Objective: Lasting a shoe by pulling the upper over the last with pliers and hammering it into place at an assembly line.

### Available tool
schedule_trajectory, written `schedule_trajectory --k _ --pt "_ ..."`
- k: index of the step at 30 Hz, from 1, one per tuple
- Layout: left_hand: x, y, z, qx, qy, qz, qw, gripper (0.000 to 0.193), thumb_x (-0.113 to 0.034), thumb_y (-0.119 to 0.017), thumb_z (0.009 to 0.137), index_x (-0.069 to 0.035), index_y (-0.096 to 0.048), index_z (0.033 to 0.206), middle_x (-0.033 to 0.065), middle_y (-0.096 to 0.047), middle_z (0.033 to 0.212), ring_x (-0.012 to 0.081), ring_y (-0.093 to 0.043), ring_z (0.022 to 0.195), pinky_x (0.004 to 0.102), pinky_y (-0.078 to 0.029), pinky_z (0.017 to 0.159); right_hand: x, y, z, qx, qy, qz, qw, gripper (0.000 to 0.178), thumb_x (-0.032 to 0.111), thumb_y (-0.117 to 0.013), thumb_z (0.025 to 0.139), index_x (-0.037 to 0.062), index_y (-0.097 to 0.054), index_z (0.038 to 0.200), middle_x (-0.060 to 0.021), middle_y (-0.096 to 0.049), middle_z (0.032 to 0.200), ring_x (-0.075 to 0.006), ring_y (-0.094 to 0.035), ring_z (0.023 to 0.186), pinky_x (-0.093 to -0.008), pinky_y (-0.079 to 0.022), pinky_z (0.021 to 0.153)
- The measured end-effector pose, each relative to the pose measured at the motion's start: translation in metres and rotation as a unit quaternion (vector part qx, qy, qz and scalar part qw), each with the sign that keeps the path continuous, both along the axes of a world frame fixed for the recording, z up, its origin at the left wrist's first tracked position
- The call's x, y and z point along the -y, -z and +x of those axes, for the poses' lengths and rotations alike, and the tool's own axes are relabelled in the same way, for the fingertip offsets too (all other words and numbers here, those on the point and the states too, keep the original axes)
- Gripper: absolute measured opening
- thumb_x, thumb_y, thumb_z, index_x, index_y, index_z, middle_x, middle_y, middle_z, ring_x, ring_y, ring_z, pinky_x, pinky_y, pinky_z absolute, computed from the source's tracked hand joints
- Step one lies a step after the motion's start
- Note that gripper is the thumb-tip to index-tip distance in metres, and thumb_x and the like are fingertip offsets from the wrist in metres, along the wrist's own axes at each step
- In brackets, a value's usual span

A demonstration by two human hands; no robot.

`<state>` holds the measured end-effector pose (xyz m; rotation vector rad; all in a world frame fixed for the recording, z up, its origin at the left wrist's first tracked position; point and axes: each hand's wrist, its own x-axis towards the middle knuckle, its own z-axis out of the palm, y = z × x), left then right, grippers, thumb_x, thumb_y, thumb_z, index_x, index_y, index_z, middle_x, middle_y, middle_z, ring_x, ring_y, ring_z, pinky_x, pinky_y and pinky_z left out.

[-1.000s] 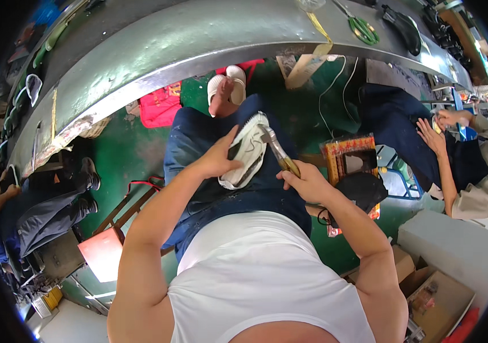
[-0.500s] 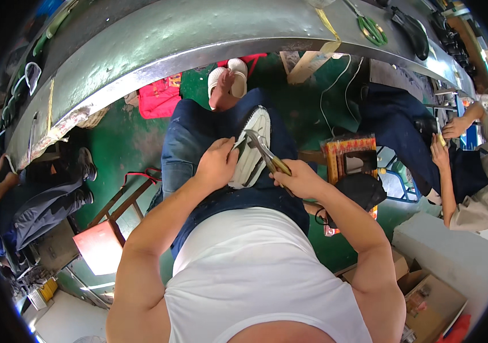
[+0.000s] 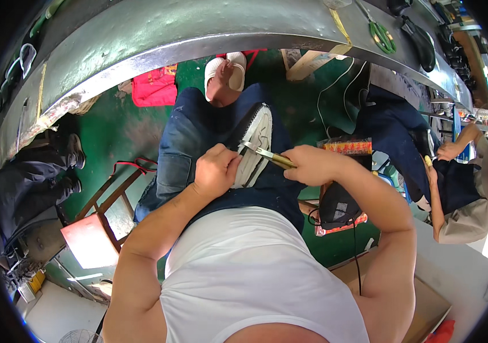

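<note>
Across my thighs lies a shoe upper [image 3: 259, 134], bottom side up, with a whitish underside and a dark edge. My left hand [image 3: 215, 170] is closed at its left edge, thumb and fingers pinching the material there. In my right hand [image 3: 312, 164] is a pair of lasting pliers [image 3: 267, 154], gripped by its yellowish handles. The metal head of the pliers reaches across the underside to that same left edge, close to my left thumb. Whether the jaws have caught the material is too small to tell.
A metal-topped bench [image 3: 198, 34] curves ahead, carrying green-handled scissors [image 3: 382, 38] and a black shoe [image 3: 419, 46]. To my left stands a wooden stool [image 3: 92, 240]. On the right are a black bag [image 3: 338, 206] and a co-worker [image 3: 455, 194] handling a shoe. A red bag [image 3: 153, 87] rests on the floor.
My right hand has swung the pliers flatter across the shoe, their head now down at the left edge beside my left hand. The right elbow has spread outward.
</note>
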<state>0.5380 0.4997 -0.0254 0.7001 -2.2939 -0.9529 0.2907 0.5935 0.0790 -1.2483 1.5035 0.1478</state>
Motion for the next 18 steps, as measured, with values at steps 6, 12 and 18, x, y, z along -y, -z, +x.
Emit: schedule_trajectory --k 6,12,18 --pt "0.013 0.017 0.001 0.054 -0.059 0.173 0.982 0.017 -0.014 -0.064 0.099 0.000 -0.073 0.105 0.0163 -0.073 0.105 0.0264 -0.072 0.092 0.0348 -0.055 0.081 0.041 -0.015 -0.007 0.049 0.098 0.223 0.969 0.037 0.033 -0.063 0.094 -0.0041 -0.066 0.090 -0.0113 -0.064 0.076 -0.0234 -0.064 0.065 -0.0396 -0.052 0.063" --pt "0.027 0.063 -0.008 0.070 0.062 0.383 0.919 0.058 -0.040 -0.034 0.110 -0.003 -0.034 0.154 0.0245 -0.049 0.145 0.0393 -0.045 0.138 0.0407 -0.033 0.117 0.061 -0.007 -0.025 -0.067 -0.201 0.055 0.976 0.037 0.030 -0.069 0.094 -0.0038 -0.066 0.108 -0.0227 -0.071 0.097 -0.0387 -0.070 0.089 -0.0474 -0.054 0.080" --pt "0.038 0.069 0.000 0.069 0.137 0.374 0.915 0.084 -0.044 -0.056 0.100 0.000 -0.016 0.159 0.0270 -0.029 0.157 0.0404 -0.027 0.148 0.0446 -0.021 0.123 0.031 0.072 -0.062 0.049 -0.132 -0.146 0.979 0.036 0.013 -0.074 0.081 0.0027 -0.063 0.114 -0.0169 -0.069 0.098 -0.0393 -0.068 0.092 -0.0484 -0.054 0.081"
